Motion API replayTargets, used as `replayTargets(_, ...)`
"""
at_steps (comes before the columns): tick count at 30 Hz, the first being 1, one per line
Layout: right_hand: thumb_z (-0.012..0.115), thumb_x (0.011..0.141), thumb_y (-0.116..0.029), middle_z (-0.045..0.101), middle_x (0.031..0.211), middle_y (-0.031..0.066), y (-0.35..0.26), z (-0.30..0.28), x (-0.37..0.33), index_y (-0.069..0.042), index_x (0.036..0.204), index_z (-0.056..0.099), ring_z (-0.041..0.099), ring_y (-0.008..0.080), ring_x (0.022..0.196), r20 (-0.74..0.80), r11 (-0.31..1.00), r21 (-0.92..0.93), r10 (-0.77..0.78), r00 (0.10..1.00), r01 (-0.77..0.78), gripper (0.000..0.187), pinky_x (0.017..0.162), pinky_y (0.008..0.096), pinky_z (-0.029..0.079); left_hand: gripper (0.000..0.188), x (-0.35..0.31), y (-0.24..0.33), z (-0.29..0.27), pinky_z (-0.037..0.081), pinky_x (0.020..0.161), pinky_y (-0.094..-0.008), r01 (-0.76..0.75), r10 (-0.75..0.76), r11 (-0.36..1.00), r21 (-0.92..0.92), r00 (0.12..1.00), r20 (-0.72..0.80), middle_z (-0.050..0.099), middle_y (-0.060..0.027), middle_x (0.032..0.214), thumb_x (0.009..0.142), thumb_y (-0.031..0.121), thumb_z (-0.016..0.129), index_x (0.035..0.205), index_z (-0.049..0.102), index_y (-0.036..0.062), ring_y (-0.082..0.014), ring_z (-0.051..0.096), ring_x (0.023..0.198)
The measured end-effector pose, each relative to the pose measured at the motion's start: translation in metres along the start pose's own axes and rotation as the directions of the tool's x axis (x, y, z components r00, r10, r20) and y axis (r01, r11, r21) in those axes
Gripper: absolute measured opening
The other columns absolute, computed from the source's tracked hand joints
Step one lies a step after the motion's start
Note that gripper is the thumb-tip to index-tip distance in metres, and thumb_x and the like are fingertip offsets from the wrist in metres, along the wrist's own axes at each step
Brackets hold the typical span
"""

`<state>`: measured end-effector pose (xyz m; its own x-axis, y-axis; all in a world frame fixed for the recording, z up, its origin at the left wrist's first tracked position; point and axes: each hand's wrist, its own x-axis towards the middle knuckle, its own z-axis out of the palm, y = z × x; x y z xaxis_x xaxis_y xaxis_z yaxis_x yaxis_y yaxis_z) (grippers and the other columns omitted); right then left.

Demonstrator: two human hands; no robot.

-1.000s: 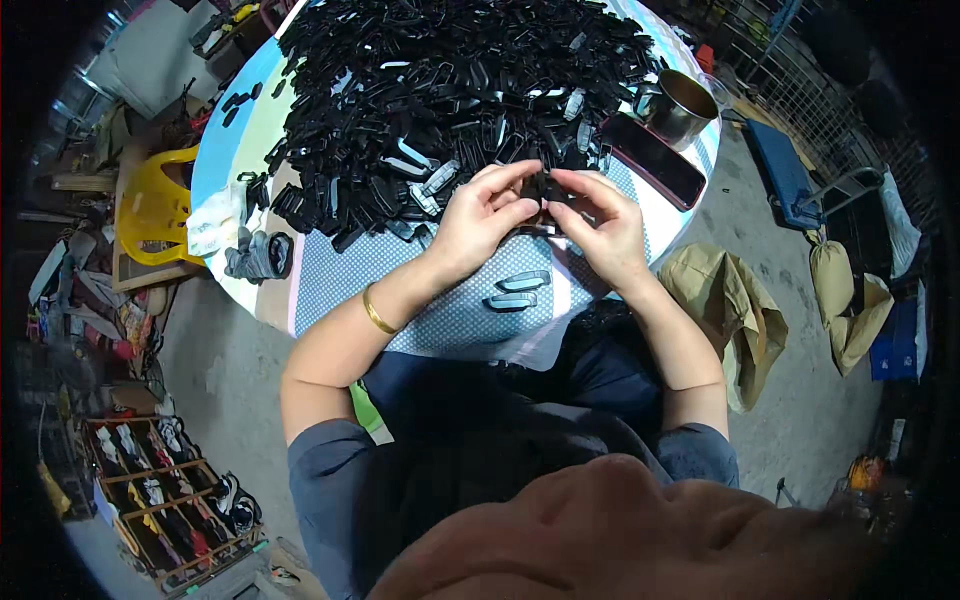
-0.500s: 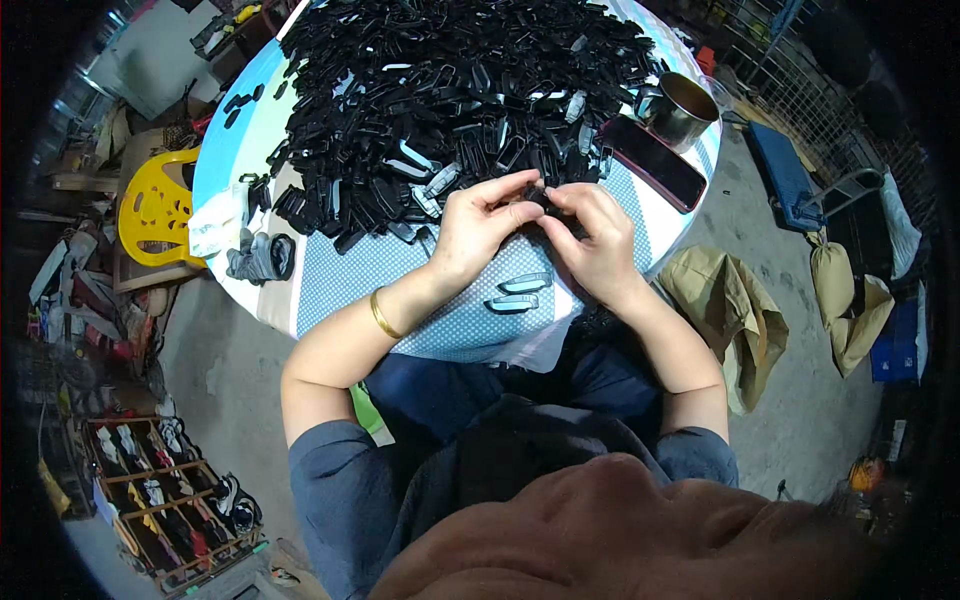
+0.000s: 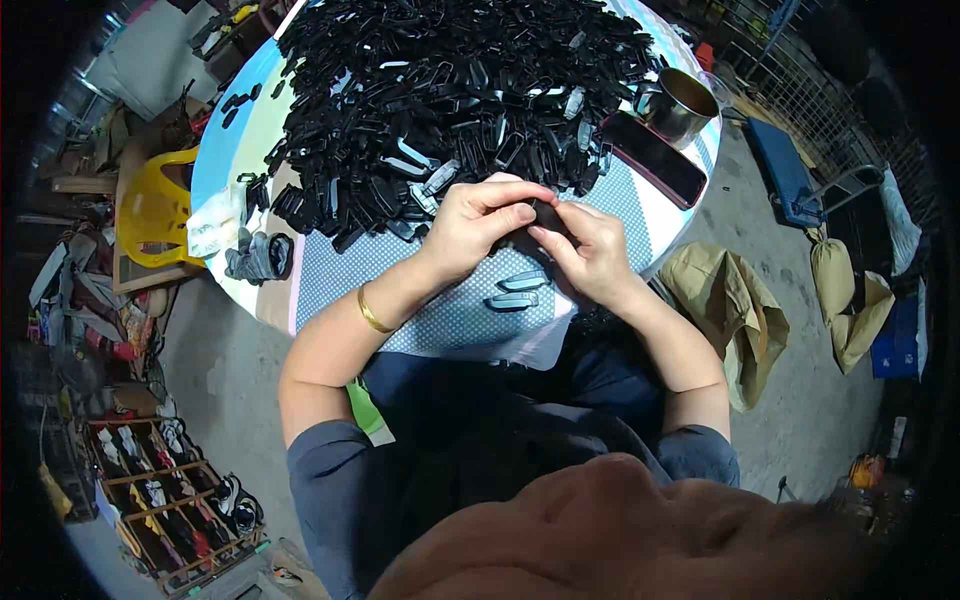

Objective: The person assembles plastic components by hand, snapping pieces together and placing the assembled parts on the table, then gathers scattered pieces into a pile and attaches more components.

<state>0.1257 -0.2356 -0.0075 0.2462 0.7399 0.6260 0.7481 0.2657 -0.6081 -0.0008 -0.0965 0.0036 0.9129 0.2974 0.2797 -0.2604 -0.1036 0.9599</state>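
Between my two hands is a small black plastic piece [image 3: 545, 216], pinched by the fingertips of both and partly covered by them. My left hand [image 3: 476, 225], below a gold bangle [image 3: 372, 308] on the forearm, closes on its left side. My right hand [image 3: 592, 250] closes on its right side, thumb on the near face. Just below the hands, two oblong pieces with pale blue-grey faces [image 3: 514, 301] lie close together on the tablecloth [image 3: 450, 320]. Beyond my fingers spreads a big heap of black plastic pieces [image 3: 440, 90], a few of them with pale faces.
At the table's right side are a phone [image 3: 655, 162] and a metal mug [image 3: 685, 105]. A dark grey bundled cloth [image 3: 262, 257] sits at the left edge. A yellow chair [image 3: 155, 205] stands left, a tan sack [image 3: 725, 305] on the floor right, and a blue trolley [image 3: 785, 175] beyond.
The black piece shows more of its flat side between my fingers now. My right hand has turned a little and shifted slightly nearer; my left has moved slightly left.
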Motion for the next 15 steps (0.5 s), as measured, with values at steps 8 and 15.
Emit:
replayTargets(8, 0.075, 0.071, -0.022, 0.064, 0.086, 0.0126, 0.014, -0.036, 0.013, -0.002, 0.095, 0.065, 0.063, 0.0263, 0.072, 0.290, 0.981, 0.073, 0.150, 0.945, -0.178, 0.032, 0.065, 0.0333, 0.050, 0.031, 0.004, 0.018, 0.006, 0.049, 0.080, -0.0233, 0.139, -0.133, 0.982, 0.128, 0.990, -0.054, 0.065, -0.0065, 0.098, 0.087, 0.004, 0.057, 0.118, 0.056, -0.0010, -0.0104, 0.060, 0.087)
replayTargets(15, 0.070, 0.069, -0.018, 0.055, 0.086, 0.0075, 0.018, -0.032, 0.003, -0.008, 0.088, 0.067, 0.056, 0.0260, 0.087, 0.314, 0.941, -0.338, 0.085, 0.946, 0.028, 0.021, 0.074, 0.0363, 0.047, 0.034, -0.003, 0.014, 0.021, 0.049, 0.067, -0.0278, 0.005, -0.149, 0.889, 0.459, 0.949, 0.277, 0.067, -0.0109, 0.086, 0.075, 0.014, 0.072, 0.105, 0.061, 0.0015, -0.0149, 0.062, 0.074)
